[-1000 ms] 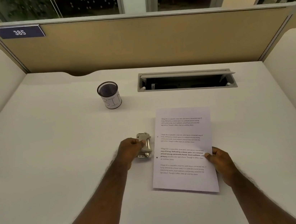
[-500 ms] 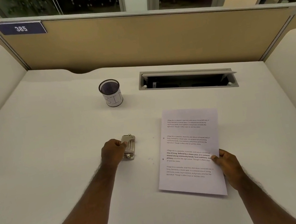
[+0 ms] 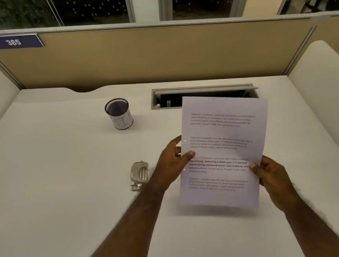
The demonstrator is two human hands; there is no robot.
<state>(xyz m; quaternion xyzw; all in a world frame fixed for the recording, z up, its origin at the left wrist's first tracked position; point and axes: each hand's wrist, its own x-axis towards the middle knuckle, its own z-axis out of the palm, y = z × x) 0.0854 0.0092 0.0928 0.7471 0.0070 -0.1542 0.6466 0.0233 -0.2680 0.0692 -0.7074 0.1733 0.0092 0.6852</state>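
Both hands pinch the printed sheet (image 3: 223,153) — left hand (image 3: 172,164), right hand (image 3: 272,176) — above the desk (image 3: 53,186)

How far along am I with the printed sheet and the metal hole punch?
Done, it seems: two small holes show along the left edge of the white printed paper sheet, and the silver metal hole punch lies on the white desk, unheld. In hand: left hand and right hand hold the sheet raised. Left: probably putting the sheet away.

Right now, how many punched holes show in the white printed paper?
2 holes, both near the paper's left edge: one above the left hand's thumb, one below it. Fingers may hide others.
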